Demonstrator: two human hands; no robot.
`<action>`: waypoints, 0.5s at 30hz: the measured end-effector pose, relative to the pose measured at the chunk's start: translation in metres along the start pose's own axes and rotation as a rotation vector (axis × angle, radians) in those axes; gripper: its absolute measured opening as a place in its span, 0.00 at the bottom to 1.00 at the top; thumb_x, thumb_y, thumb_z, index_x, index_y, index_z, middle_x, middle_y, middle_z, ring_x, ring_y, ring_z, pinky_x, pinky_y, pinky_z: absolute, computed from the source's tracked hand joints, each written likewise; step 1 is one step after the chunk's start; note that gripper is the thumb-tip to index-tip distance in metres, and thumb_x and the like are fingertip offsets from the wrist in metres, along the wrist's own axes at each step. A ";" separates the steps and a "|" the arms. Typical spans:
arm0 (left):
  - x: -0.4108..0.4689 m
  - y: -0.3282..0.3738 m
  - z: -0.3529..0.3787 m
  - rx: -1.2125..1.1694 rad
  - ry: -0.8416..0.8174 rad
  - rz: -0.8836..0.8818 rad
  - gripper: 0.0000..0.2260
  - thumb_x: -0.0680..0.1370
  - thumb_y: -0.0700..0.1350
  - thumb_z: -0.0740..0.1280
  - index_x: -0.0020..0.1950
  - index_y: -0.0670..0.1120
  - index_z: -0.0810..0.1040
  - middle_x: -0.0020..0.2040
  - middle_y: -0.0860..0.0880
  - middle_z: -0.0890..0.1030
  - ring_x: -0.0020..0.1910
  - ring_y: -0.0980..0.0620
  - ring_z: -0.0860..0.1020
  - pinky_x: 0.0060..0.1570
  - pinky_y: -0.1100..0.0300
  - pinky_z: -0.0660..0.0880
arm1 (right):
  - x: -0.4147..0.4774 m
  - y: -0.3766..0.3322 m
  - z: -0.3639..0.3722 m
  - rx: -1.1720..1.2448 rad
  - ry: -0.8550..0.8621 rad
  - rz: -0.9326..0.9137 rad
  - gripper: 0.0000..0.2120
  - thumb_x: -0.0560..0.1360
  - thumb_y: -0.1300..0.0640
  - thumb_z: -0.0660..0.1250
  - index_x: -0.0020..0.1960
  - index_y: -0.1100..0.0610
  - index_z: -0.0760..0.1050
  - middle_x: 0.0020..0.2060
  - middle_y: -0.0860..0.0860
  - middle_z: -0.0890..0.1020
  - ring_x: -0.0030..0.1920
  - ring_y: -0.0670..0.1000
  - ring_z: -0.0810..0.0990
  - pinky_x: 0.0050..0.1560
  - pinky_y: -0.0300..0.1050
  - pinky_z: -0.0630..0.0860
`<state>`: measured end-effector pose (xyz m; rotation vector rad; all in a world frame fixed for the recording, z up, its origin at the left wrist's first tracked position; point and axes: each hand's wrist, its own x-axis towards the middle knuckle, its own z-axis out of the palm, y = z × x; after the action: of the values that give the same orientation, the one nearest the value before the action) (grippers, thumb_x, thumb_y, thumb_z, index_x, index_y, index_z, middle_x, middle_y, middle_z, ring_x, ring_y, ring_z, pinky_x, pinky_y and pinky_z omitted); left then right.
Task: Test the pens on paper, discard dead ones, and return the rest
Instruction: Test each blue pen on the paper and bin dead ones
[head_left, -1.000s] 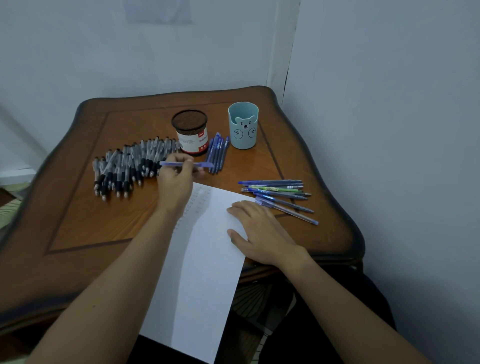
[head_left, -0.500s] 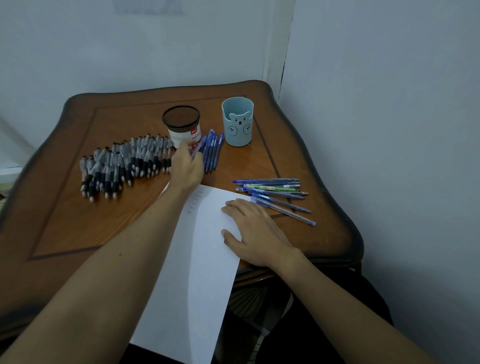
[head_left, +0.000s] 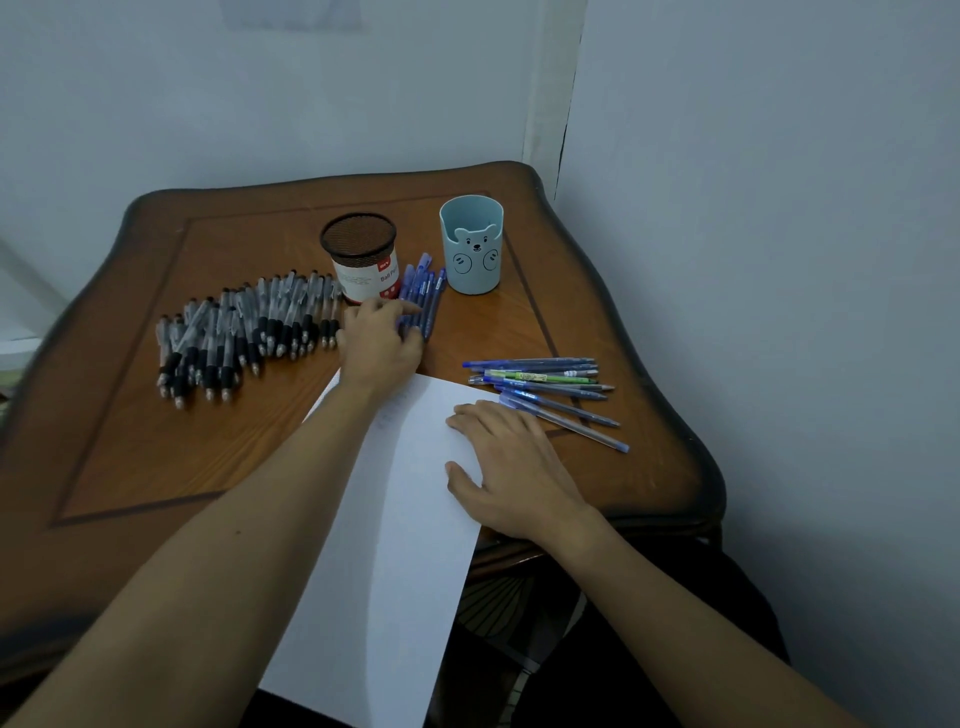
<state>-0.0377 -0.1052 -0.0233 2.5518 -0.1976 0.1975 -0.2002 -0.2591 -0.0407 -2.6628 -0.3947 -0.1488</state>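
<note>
Our left hand (head_left: 382, 345) covers the blue pens (head_left: 430, 293) at twelve o'clock from the paper (head_left: 395, 519); we cannot tell if its fingers (head_left: 410, 340) grip one. Our right hand (head_left: 511, 467), fingers released, pins the paper flat. We should lay tested pens parallel, apart from untested ones.

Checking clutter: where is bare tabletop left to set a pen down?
Bare wood lies between the grey pens and the paper, and behind the grey pens. Crowded between mesh cup and bear cup: blue pens, left hand.

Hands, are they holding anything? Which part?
The right hand presses on the paper, holding nothing. The left hand touches the blue pens near their ends; a grip cannot be told.
</note>
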 end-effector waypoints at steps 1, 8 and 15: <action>-0.005 0.003 -0.001 0.003 -0.016 0.083 0.13 0.80 0.45 0.66 0.64 0.50 0.80 0.65 0.46 0.75 0.68 0.42 0.66 0.66 0.44 0.65 | 0.000 0.000 0.000 -0.003 0.001 -0.001 0.25 0.78 0.45 0.60 0.73 0.52 0.69 0.72 0.47 0.71 0.73 0.47 0.64 0.74 0.47 0.55; -0.022 0.014 0.003 0.060 -0.295 0.361 0.15 0.85 0.50 0.59 0.70 0.54 0.77 0.60 0.49 0.75 0.63 0.49 0.67 0.61 0.50 0.61 | 0.001 -0.001 0.000 -0.003 0.012 0.002 0.25 0.77 0.45 0.61 0.72 0.53 0.70 0.69 0.48 0.73 0.71 0.48 0.66 0.72 0.48 0.58; -0.030 0.016 0.007 -0.036 -0.316 0.312 0.19 0.80 0.58 0.58 0.67 0.55 0.79 0.57 0.52 0.76 0.60 0.50 0.69 0.61 0.47 0.67 | 0.002 -0.003 -0.001 -0.033 -0.019 -0.011 0.25 0.78 0.46 0.58 0.72 0.54 0.69 0.70 0.49 0.72 0.71 0.49 0.66 0.73 0.49 0.59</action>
<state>-0.0694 -0.1194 -0.0265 2.4919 -0.7147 -0.0934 -0.1994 -0.2568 -0.0389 -2.6962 -0.4170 -0.1344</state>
